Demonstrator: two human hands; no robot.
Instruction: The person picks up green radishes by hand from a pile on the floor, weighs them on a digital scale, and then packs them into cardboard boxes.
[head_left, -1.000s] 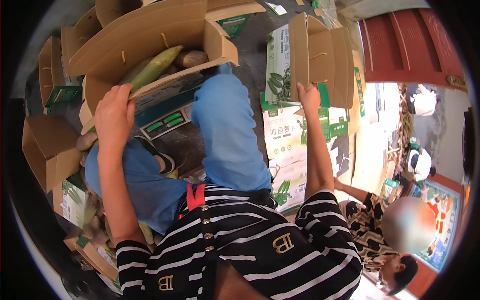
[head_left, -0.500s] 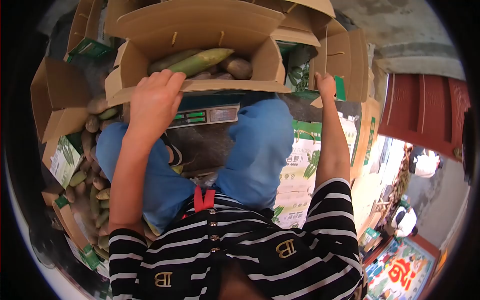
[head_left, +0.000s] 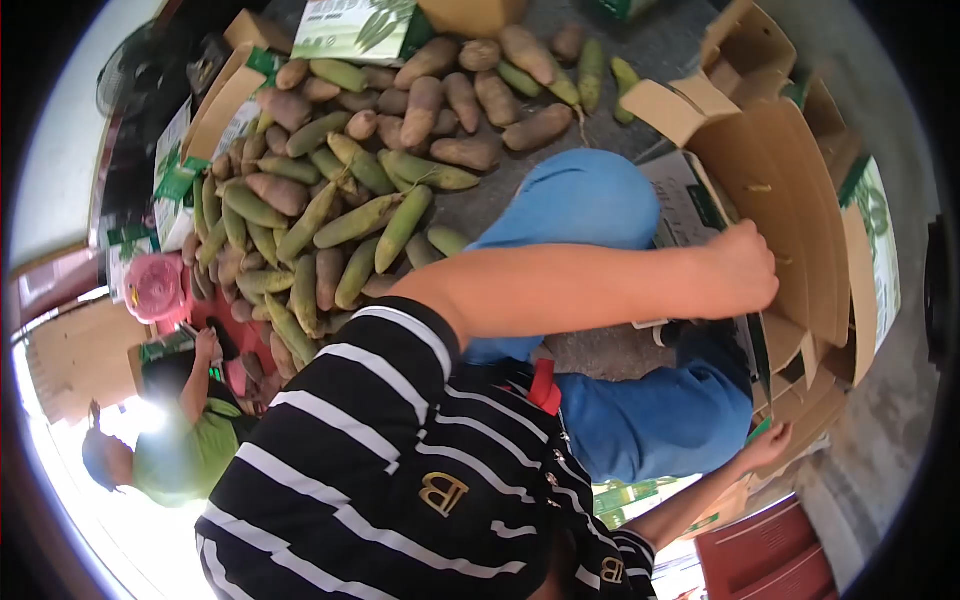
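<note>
At the right stands an open cardboard box [head_left: 810, 230] with its tall brown flaps raised. My left hand [head_left: 742, 268] is closed over the box's near edge, its forearm stretched across my blue-jeaned legs. Lower down, my right hand [head_left: 768, 446] pinches a cardboard flap [head_left: 765, 425] with a green patch; its fingertips show only partly. The inside of the box is mostly hidden behind my left hand and the box wall. A grey-white panel with lettering [head_left: 685, 200] stands beside my knee.
A large heap of green radishes [head_left: 355, 220] and brown, soil-covered ones [head_left: 425, 110] covers the floor to the left. Printed cartons [head_left: 355, 30] stand behind it. A person in a green shirt [head_left: 185, 455] sits at the far left near a pink plastic object [head_left: 155, 287].
My view has swung left, bringing the radish heap and the other person into sight. The box now appears at the right. Both hands remain at the cardboard.
</note>
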